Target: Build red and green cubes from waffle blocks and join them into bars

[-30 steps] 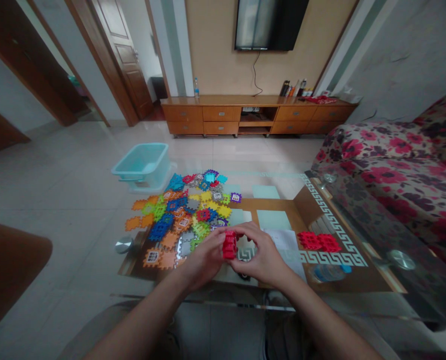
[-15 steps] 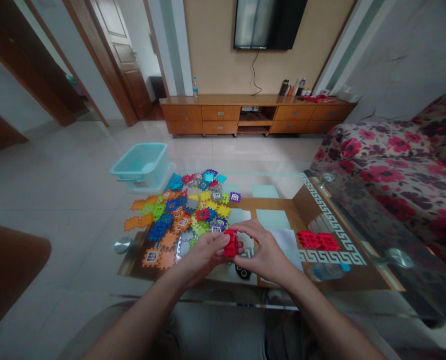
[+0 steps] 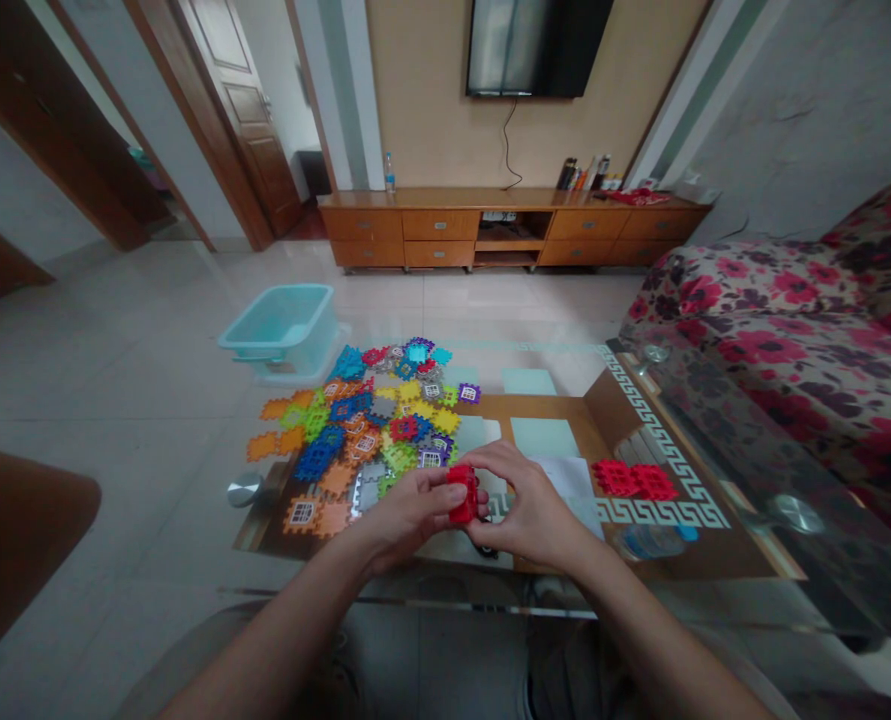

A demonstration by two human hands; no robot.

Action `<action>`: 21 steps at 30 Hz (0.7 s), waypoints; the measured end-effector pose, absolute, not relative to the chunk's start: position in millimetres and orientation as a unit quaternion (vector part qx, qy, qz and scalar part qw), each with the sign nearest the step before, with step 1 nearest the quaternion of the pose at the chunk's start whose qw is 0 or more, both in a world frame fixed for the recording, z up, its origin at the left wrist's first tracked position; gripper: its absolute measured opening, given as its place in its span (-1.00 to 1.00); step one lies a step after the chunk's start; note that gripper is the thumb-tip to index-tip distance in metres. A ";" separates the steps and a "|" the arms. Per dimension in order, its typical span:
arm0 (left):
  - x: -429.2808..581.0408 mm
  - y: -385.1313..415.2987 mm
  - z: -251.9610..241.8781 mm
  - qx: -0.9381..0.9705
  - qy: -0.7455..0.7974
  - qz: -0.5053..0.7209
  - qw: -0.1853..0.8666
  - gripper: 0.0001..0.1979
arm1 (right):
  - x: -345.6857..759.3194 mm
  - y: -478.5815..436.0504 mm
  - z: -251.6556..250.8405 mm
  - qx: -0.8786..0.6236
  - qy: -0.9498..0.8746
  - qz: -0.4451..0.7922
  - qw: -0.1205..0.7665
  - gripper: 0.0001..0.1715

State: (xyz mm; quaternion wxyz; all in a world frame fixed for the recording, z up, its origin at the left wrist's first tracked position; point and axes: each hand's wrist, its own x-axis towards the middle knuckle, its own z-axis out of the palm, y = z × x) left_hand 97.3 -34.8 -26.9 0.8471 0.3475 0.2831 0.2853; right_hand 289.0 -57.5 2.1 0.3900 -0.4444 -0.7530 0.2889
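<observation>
Above the near edge of the glass table, a red plastic building block [image 3: 461, 494], apparently made of interlocking pieces, is gripped between both hands. My left hand [image 3: 412, 512] has its thumb on the block's near face and its fingers behind it. From the right, my right hand [image 3: 521, 500] pinches the block, index finger at the top and thumb at the bottom, with a gap inside the curved fingers. To the left of the hands spreads a pile of colourful interlocking tiles [image 3: 355, 407]. Two joined red blocks [image 3: 635, 480] rest on the table at the right.
A light blue plastic tub [image 3: 280, 330] stands beyond the pile at the left. White paper [image 3: 569, 485] lies under the right hand. Near the right front edge is a clear bottle [image 3: 651, 542] on its side. A flowered sofa [image 3: 790, 320] borders the right.
The red block has tipped and dropped slightly between the fingers. Both hands stay in nearly the same place, and the tiles on the table have not moved.
</observation>
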 end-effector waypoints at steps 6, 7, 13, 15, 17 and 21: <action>92.6 -32.7 -29.5 0.348 0.278 0.268 0.854 -0.58 | 290.3 -57.6 1.6 -0.432 -0.762 0.293 0.384 -0.34; 92.0 -32.6 -29.6 0.349 0.276 0.265 0.856 -0.57 | 290.7 -57.6 1.5 -0.431 -0.763 0.294 0.383 -0.34; 92.6 -33.4 -29.9 0.338 0.273 0.262 0.862 -0.56 | 291.3 -59.1 -0.5 -0.426 -0.772 0.290 0.371 -0.32; 93.3 -33.3 -30.4 0.337 0.272 0.263 0.862 -0.57 | 290.9 -59.5 -0.6 -0.426 -0.775 0.287 0.367 -0.31; 93.6 -32.9 -30.9 0.339 0.274 0.265 0.860 -0.58 | 290.7 -59.9 0.2 -0.426 -0.778 0.286 0.364 -0.32; 94.7 -32.1 -29.9 0.335 0.284 0.270 0.857 -0.56 | 291.4 -60.2 2.3 -0.423 -0.784 0.280 0.358 -0.30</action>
